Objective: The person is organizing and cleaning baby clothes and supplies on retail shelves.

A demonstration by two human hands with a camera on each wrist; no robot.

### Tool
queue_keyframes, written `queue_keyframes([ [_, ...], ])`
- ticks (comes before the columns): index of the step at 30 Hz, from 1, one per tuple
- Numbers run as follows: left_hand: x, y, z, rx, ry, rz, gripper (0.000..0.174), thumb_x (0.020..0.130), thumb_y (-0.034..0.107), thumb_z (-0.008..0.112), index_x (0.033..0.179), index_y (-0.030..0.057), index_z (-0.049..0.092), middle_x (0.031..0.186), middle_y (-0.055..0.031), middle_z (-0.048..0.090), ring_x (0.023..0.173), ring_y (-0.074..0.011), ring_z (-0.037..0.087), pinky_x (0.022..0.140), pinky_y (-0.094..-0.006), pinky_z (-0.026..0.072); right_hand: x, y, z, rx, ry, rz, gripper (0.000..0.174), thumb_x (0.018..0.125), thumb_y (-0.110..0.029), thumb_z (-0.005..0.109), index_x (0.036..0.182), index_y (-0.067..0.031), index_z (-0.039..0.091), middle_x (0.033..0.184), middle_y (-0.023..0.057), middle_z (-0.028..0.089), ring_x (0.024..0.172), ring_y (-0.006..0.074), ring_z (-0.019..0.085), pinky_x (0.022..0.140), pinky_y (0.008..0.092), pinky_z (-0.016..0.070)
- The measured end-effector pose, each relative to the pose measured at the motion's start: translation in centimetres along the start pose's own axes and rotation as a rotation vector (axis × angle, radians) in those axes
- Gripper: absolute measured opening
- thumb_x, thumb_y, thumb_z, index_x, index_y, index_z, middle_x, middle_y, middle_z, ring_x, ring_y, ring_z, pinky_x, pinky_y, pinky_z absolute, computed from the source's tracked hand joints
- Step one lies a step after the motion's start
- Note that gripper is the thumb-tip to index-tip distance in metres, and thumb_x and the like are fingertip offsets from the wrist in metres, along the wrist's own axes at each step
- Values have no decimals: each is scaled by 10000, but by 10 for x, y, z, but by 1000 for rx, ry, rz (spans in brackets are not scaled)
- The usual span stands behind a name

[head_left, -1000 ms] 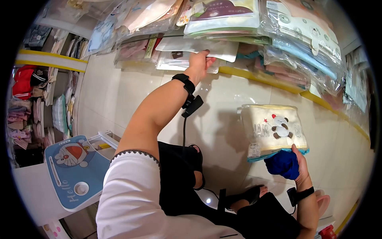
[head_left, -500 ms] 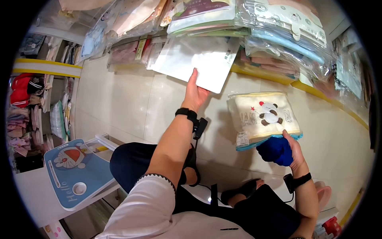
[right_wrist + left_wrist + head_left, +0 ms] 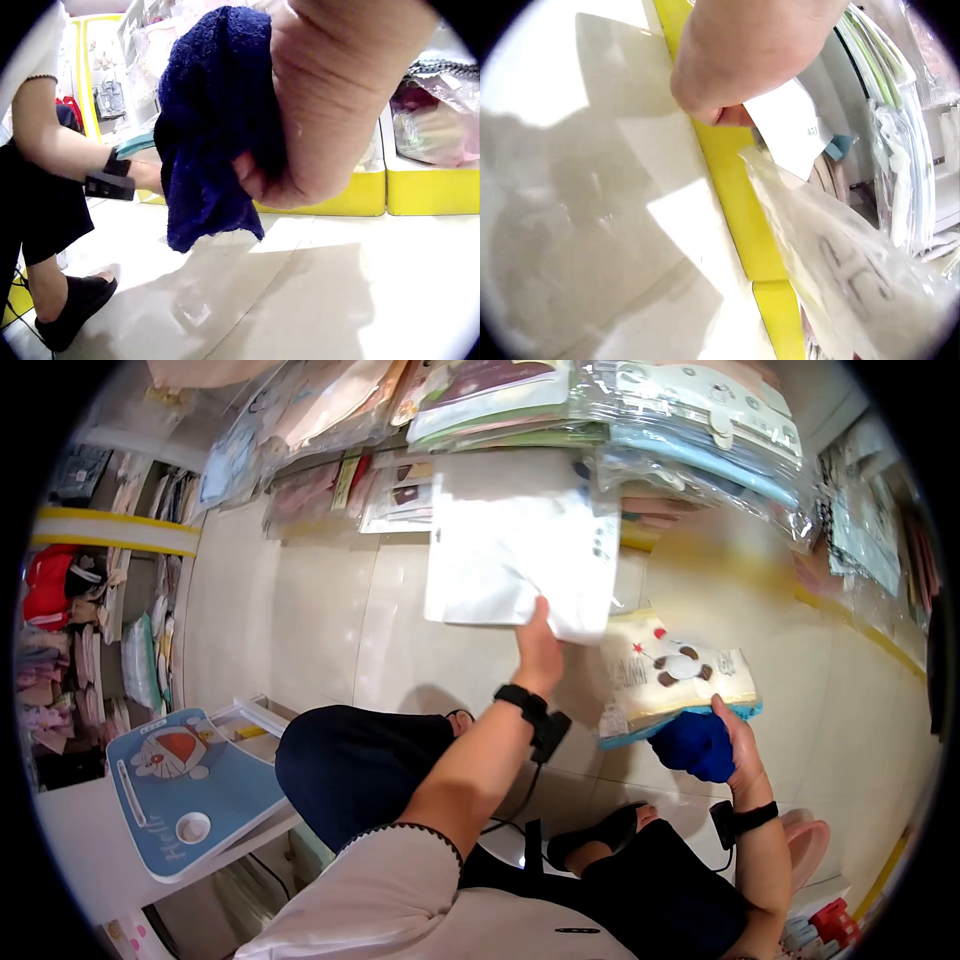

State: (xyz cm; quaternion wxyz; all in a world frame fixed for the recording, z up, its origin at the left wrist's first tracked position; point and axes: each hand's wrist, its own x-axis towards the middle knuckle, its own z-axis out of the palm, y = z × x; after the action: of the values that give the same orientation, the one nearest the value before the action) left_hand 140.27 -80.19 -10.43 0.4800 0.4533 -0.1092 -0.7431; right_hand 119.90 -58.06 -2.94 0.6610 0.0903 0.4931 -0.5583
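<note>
Head view: the left hand (image 3: 538,648) has drawn the white flat packet (image 3: 515,555) down out of the shelf stack (image 3: 700,430). Its fingers pinch the packet's near edge, and the packet now hangs just beside the cream panda packet (image 3: 675,675), seemingly free of the shelf. The right hand (image 3: 745,755) still curls round that cream packet's edge and a dark blue cloth (image 3: 695,745).

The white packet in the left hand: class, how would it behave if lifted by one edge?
The white packet probably stays fairly flat: held by its lower edge, it does not droop. Likely light, since the left hand pinches it alone. Its creased wrapper may be slippery.
</note>
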Motion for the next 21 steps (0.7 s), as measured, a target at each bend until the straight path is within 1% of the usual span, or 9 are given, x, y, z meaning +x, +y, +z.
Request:
queue_keyframes([
  [1,-10,-10,-5,-15,-23,11,335,910,153,498,1217,29,450,1153,-62,539,1023,-187,541,841,-302,465,-2,-3,-6,-5,-13,8,403,896,-250,537,1198,10,472,1087,105,594,916,196,607,821,316,494],
  [3,-22,-37,-22,95,152,-49,347,915,172,490,1218,8,446,1189,-80,518,1064,-207,515,903,-334,432,-11,-13,2,-14,-40,47,399,884,-225,557,1194,13,479,1102,102,588,931,201,600,832,320,490],
  [5,-45,-54,-33,196,80,32,461,898,230,520,1254,-40,408,1226,-106,480,1100,-213,463,929,-305,366,-13,-22,-15,-141,0,23,416,870,-192,576,1213,17,467,1116,103,581,952,210,592,844,326,483],
  [9,-93,-43,-25,502,102,-72,417,909,240,496,1202,-53,449,1167,-120,509,1043,-221,474,899,-315,368,-26,-47,-35,-304,66,-30,434,858,-182,594,1214,29,463,1116,106,578,962,198,583,848,306,475],
  [12,-101,-54,-25,567,84,-3,376,927,219,478,1205,-33,446,1139,-73,508,1017,-173,475,885,-297,384,-36,-61,-55,-300,126,-107,414,869,-205,582,1197,26,477,1087,90,589,934,192,590,835,302,479],
  [16,-108,-51,-23,526,-24,-30,401,923,231,491,1214,-38,431,1145,-76,500,1020,-174,464,891,-298,378,-59,-80,-75,-288,182,-200,384,882,-216,561,1175,22,495,1067,92,604,933,194,599,828,318,494],
  [18,-121,-51,-21,616,3,-51,408,922,238,496,1214,-39,427,1150,-80,496,1022,-177,460,895,-300,376,-72,-92,-79,-245,213,-135,383,887,-235,549,1159,31,504,1053,118,613,883,207,622,800,313,509],
  [20,-143,-59,-22,623,-37,-141,404,920,244,500,1197,-45,450,1133,-97,514,1004,-193,476,885,-308,384,-76,-96,-97,-217,279,-196,253,895,-262,541,912,-15,590,775,26,622,664,127,589,621,256,490],
  [21,-142,-58,-29,640,-76,-136,402,918,246,502,1184,-53,465,1124,-111,528,994,-202,488,875,-312,390,-69,-91,-74,-184,435,-299,235,894,-271,546,820,-52,587,689,-2,587,587,105,549,557,247,461],
])
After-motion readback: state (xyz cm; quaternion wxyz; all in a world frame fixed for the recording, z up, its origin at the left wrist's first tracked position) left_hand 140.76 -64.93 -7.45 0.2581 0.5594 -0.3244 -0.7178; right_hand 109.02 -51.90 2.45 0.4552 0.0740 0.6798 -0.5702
